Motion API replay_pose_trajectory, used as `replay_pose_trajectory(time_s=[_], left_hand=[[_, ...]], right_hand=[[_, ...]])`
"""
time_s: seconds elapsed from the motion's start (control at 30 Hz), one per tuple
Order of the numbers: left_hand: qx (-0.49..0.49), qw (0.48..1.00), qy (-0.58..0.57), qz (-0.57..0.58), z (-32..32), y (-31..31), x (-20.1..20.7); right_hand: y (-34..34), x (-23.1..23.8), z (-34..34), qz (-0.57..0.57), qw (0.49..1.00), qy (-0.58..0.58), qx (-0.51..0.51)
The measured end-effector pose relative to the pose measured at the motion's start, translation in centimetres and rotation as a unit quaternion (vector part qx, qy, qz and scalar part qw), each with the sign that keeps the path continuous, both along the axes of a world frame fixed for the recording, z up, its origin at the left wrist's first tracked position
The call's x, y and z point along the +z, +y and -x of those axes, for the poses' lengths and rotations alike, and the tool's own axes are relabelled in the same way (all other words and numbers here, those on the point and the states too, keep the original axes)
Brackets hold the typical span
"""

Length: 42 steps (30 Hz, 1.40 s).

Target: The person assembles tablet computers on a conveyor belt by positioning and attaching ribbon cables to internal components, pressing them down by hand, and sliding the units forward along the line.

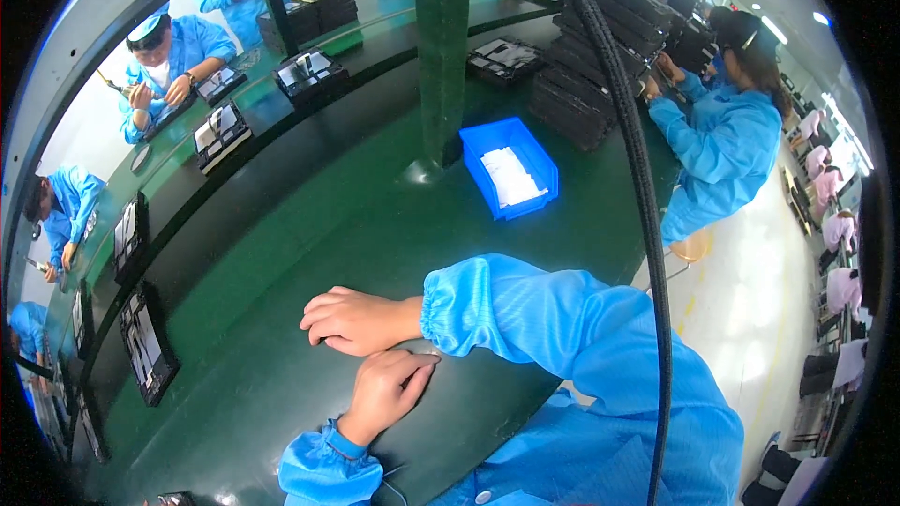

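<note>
Both of my hands rest on the dark green tabletop [309, 215], close together. My right hand [361, 320] lies palm down with its fingers loosely bent on the surface, and no object shows in it. Just nearer to me, my left hand [386, 394] is curled into a loose fist, the thumb along the forefinger. Nothing is visible in that fist. A blue wrist strap [344, 440] with a thin cord circles the left wrist. Beyond the right forearm stands a blue plastic bin [476, 169] holding white paper-like pieces, apart from both hands.
Flat black device units [145, 347] line the curved track along the left and far side. Black trays [572, 108] are stacked at the far right, near a co-worker [722, 145]. A green post [441, 56] rises from the table; a thick black cable [637, 159] hangs on the right.
</note>
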<state>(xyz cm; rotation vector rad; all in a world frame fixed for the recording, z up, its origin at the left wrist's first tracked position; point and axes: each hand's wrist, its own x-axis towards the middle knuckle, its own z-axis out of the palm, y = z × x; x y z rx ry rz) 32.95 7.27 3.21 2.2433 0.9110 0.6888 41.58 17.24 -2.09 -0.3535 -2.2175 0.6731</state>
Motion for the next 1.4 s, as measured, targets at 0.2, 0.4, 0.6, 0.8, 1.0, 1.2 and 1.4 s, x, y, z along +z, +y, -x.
replay_pose_trajectory(time_s=[0.2,0.4,0.6,0.8,1.0,1.2,1.4], left_hand=[[0.002,1.0,0.003,0.003,-0.2,0.0,0.1],[0.001,1.0,0.004,0.001,-0.6,0.2,0.2],[-0.001,1.0,0.0,0.002,-0.9,0.2,0.3],[-0.001,1.0,-0.002,-0.002,-0.9,0.2,0.3],[0.0,1.0,-0.001,0.001,-0.8,0.0,0.6],[0.001,1.0,0.005,0.002,-0.8,-0.1,0.8],[0.003,1.0,0.021,0.007,-0.4,-0.3,0.9]], right_hand=[[0.1,0.0,-0.2,-0.005,1.0,-0.003,-0.003],[0.4,0.4,-1.0,0.009,0.999,-0.039,0.018],[0.4,0.4,-1.2,0.006,0.999,-0.041,0.014],[0.3,0.6,-1.2,0.003,0.999,-0.04,0.014],[0.1,0.7,-1.0,0.004,0.999,-0.031,0.013],[0.0,0.7,-0.9,0.004,0.999,-0.042,0.01],[-0.2,1.0,-0.6,0.0,1.0,0.002,-0.004]])
